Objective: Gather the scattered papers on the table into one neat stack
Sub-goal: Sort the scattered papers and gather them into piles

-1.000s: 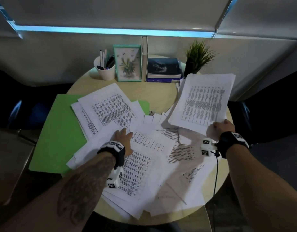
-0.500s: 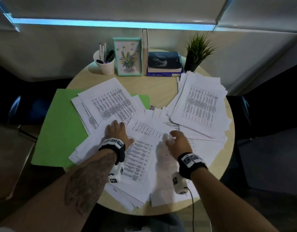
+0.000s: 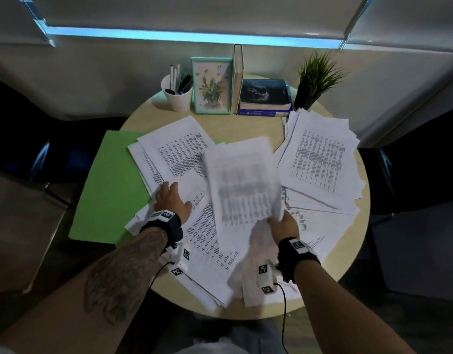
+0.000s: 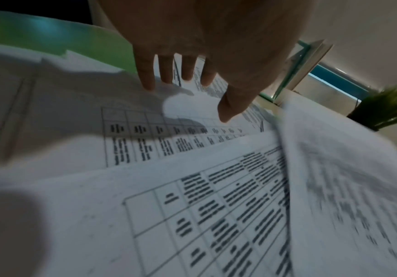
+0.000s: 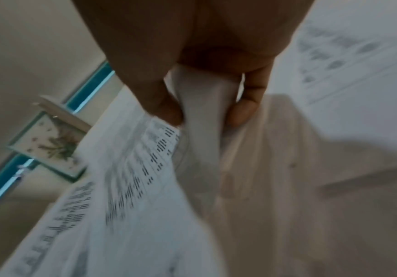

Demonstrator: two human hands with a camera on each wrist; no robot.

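Printed white papers lie scattered over a round wooden table (image 3: 245,123). A loose stack of papers (image 3: 319,162) sits at the right side. My right hand (image 3: 284,223) pinches the near edge of a blurred sheet (image 3: 242,182) lifted above the middle; the right wrist view shows thumb and fingers (image 5: 168,108) clamped on that sheet (image 5: 199,105). My left hand (image 3: 169,198) rests flat with straight fingers (image 4: 145,75) on the left sheets (image 4: 74,112), beside another overlapping pile (image 3: 174,152).
A green folder (image 3: 110,185) lies under the left papers and juts past the table edge. At the back stand a white pen cup (image 3: 178,95), a framed flower picture (image 3: 212,85), books (image 3: 265,97) and a small potted plant (image 3: 316,77).
My right hand laid its papers on the right stack, came to the middle, and has now pinched and lifted another sheet. The left hand stayed pressing on the left sheets.
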